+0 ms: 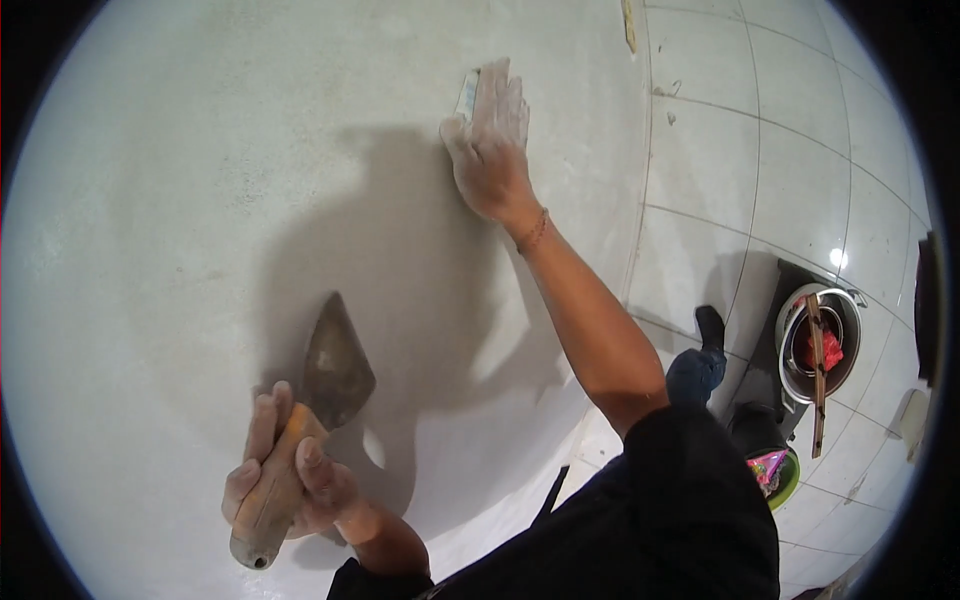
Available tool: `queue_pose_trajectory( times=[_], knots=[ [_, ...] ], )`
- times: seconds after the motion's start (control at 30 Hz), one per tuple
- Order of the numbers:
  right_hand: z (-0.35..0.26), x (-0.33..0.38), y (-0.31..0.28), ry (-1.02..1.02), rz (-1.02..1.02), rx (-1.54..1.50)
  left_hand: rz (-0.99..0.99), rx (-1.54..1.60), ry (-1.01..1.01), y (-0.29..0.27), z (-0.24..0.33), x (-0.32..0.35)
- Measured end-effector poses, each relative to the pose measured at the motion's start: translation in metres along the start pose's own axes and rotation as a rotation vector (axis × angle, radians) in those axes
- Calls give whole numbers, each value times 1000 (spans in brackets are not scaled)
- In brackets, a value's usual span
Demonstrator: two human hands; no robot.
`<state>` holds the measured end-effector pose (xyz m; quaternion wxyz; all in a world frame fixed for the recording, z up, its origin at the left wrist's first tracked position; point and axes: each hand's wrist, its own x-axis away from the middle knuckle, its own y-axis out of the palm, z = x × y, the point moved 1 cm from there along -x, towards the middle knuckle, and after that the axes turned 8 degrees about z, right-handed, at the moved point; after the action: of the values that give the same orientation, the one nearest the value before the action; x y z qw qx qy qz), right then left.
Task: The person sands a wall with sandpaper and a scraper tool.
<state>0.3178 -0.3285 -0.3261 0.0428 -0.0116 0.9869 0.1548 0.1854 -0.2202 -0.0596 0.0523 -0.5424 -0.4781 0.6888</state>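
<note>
A trowel with a pointed, worn metal blade (pixel 338 365) is in my left hand (pixel 325 487). The fingers wrap its wooden handle (pixel 272 492), and the blade points up, a little in front of the pale wall (pixel 190 200). Higher up and farther to the right, my dusty right hand (pixel 490 150) presses flat on the wall with the fingers straight. Under those fingers is a small whitish sheet (pixel 467 95) with bluish marks, its left edge sticking out; most of it is hidden. My shadow falls across the wall between the hands.
White tiled floor (pixel 700 150) runs along the wall's right side. A metal pot (pixel 790 360) with a wooden strip (pixel 818 390) across it holds something red. Nearby stands a green basin (pixel 788 480) with colourful packets. A yellowish strip (pixel 629 25) lies at the wall's base.
</note>
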Motion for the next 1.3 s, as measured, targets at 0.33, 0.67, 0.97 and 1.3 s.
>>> queue_pose_trajectory(
  times=[0.33,0.67,0.97,1.3],
  knots=[
    [-31,9,-4,-62,765,74,111,-245,42,-47,-9,-10],
    [-40,50,38,-102,725,96,66,-196,35,-13,-17,-13],
    [-45,55,47,-111,814,205,44,-94,30,-18,-21,-13],
    [-54,64,54,-140,775,216,74,-159,36,-24,-22,-16]
  ],
)
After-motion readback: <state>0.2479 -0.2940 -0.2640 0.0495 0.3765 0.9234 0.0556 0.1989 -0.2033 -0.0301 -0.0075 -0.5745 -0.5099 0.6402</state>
